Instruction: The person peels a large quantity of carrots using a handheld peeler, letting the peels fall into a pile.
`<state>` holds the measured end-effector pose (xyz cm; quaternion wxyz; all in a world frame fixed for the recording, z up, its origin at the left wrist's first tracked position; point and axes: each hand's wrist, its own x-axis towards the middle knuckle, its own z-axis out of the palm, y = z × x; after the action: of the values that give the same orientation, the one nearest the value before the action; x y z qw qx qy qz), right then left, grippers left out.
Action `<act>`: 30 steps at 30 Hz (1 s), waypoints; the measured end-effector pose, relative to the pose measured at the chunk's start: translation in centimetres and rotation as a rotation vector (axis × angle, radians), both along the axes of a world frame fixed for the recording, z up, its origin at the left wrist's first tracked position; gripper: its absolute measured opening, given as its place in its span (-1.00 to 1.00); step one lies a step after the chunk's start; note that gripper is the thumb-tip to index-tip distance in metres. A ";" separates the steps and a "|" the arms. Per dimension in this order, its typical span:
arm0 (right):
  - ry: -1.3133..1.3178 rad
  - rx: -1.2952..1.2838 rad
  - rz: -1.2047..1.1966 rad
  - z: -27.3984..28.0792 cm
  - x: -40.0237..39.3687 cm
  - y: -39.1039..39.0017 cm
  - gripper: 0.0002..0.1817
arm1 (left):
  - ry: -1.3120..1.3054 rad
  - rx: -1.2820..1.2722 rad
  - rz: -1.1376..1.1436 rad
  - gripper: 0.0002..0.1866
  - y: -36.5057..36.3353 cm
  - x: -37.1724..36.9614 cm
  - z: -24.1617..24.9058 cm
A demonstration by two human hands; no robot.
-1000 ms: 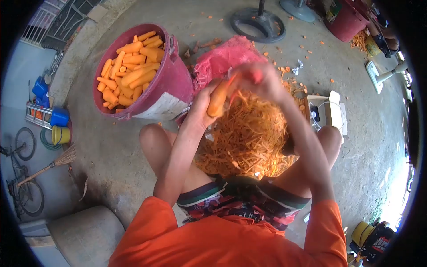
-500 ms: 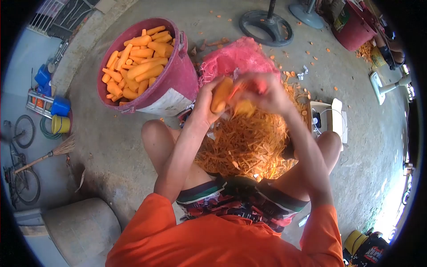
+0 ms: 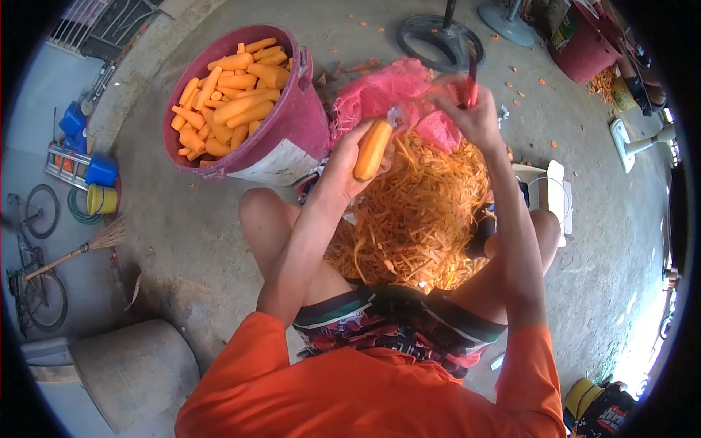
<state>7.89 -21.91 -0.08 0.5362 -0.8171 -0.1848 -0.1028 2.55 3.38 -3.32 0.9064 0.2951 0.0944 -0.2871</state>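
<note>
My left hand (image 3: 345, 166) is wrapped round a peeled-looking carrot (image 3: 372, 150), its blunt end pointing toward me. Up and to the right, away from the carrot, my right hand (image 3: 478, 117) grips a red-handled peeler (image 3: 471, 93); its dark end points upward and its blade is hard to make out. Beneath both hands a large heap of carrot peelings (image 3: 420, 219) lies between my legs. A pink mesh sack (image 3: 380, 91) lies just beyond the heap, partly behind my right hand.
A maroon tub (image 3: 310, 120) full of peeled carrots (image 3: 237, 98) stands at the front left. An open white box (image 3: 555, 193) with a cable sits by my right knee. Round stand bases (image 3: 409, 55) are ahead. A broom (image 3: 106, 233) lies left; another maroon tub (image 3: 584, 47) stands far right.
My right hand has swung up and to the right with the peeler, away from the carrot. My left hand has shifted slightly right, still holding the carrot, which is now more exposed.
</note>
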 end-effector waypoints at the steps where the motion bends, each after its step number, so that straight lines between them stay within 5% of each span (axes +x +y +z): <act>1: 0.009 0.073 0.082 0.2 -1.0 1.0 -0.75 | 0.017 -0.018 0.042 -0.73 -0.4 -0.2 0.9; 4: -0.251 -0.099 0.387 1.6 -4.3 3.6 -0.73 | 0.032 0.130 0.053 -0.71 -1.6 -0.9 3.4; 8: -0.016 0.039 0.077 0.0 0.6 -1.4 -0.71 | -0.011 -0.119 -0.081 -0.69 -0.2 -0.2 -1.3; 10: 0.018 0.176 0.121 0.7 -1.0 -1.0 -0.74 | -0.019 -0.080 -0.067 -0.70 -0.8 -0.4 -0.2; 12: -0.168 -0.046 0.429 3.3 -4.9 2.2 -0.79 | -0.011 0.162 0.110 -0.70 -2.2 -1.0 1.7; 13: -0.449 -0.181 0.362 3.2 -5.2 3.1 -0.80 | 0.056 0.232 0.127 -0.71 -2.6 -1.3 2.5; 14: -0.449 -0.174 0.360 2.8 -4.3 2.7 -0.80 | 0.056 0.239 0.127 -0.71 -2.2 -1.1 1.9; 16: 0.066 0.313 0.265 1.4 -1.5 0.2 -0.76 | -0.032 0.117 0.013 -0.71 -1.1 -1.0 -0.5; 17: -0.085 0.024 0.074 1.4 -0.4 -1.4 -0.74 | 0.084 -0.005 -0.007 -0.70 -1.2 -0.9 0.2; 18: -0.094 0.017 0.075 1.4 -0.8 -1.1 -0.74 | 0.075 -0.011 -0.008 -0.70 -1.5 -0.9 0.9; 22: -0.327 -0.101 0.364 2.3 -5.4 2.7 -0.76 | 0.032 0.150 0.097 -0.70 -2.6 -0.8 2.3; 26: -0.036 -0.011 0.036 2.0 -1.5 -1.3 -0.78 | -0.049 0.114 -0.036 -0.72 -1.2 -1.1 -0.1; 28: 0.026 0.202 0.127 2.4 -2.8 0.1 -0.81 | 0.018 0.066 0.043 -0.71 -1.6 -1.2 0.6; 30: -0.333 -0.050 0.389 3.4 -5.5 2.5 -0.86 | -0.061 0.152 0.070 -0.69 -1.9 -0.9 -0.1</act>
<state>2.37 -19.44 3.28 0.4877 -0.7510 -0.4269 -0.1264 1.62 1.46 -3.39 0.8933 0.3680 0.0986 -0.2383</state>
